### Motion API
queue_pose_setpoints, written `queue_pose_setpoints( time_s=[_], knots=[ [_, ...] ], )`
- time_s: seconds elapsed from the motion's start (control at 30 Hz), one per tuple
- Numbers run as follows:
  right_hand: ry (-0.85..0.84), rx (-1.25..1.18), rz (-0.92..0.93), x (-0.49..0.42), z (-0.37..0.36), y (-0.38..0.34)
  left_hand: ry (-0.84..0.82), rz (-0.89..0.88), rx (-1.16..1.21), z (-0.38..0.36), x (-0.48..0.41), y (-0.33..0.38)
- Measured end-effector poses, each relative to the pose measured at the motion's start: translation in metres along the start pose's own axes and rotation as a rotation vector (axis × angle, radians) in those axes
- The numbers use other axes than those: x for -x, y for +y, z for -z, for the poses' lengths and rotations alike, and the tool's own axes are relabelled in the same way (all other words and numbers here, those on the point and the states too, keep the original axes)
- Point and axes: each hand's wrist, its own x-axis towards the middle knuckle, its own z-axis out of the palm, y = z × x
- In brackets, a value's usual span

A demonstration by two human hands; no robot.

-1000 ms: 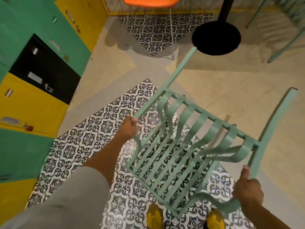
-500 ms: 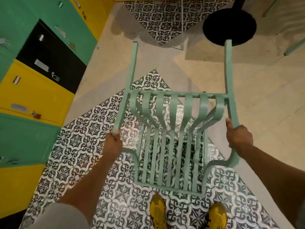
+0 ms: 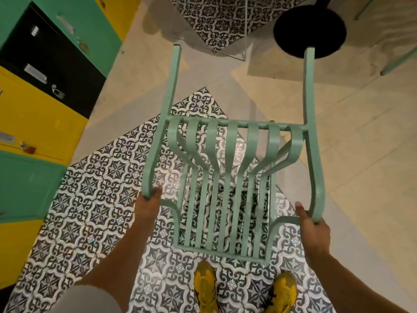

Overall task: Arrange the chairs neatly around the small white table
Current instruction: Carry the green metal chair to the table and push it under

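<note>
A mint-green slatted metal chair (image 3: 228,177) hangs in front of me, lifted off the floor, with two legs pointing away toward a round black table base (image 3: 309,30). My left hand (image 3: 147,205) grips the left side of its frame at the curved bend. My right hand (image 3: 312,231) grips the right side at the matching bend. The table's top is out of view.
Green, yellow and black lockers (image 3: 45,86) line the left side. Patterned tiles (image 3: 94,199) cover the floor under me, beige floor to the right. Thin legs of another chair (image 3: 243,37) stand near the black base. A green chair leg (image 3: 399,62) shows at the right edge.
The chair has swung from a skewed angle to square in front of me, legs pointing ahead. My right hand rose and then shifted back along the frame. The black base is nearer.
</note>
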Motion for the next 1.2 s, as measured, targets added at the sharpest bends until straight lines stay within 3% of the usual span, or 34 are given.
queue_pose_setpoints(
  time_s=[0.17,0.47,0.83,1.07,1.2],
  knots=[
    [0.043,-0.083,-0.086,-0.019,-0.009,0.001,0.02,0.1,0.057,-0.003,-0.018,-0.013],
    [0.062,-0.032,-0.083,-0.022,0.01,-0.02,0.048,0.071,-0.05,0.006,-0.009,0.005],
    [0.226,-0.007,0.02,0.025,0.044,-0.138,0.1,-0.008,-0.123,0.04,0.036,0.121],
    [0.201,0.134,0.113,0.052,0.066,-0.191,0.159,0.007,-0.216,0.059,0.054,0.181],
    [0.124,0.073,0.212,0.06,0.076,-0.185,0.179,-0.004,-0.29,0.059,0.051,0.195]
  ],
)
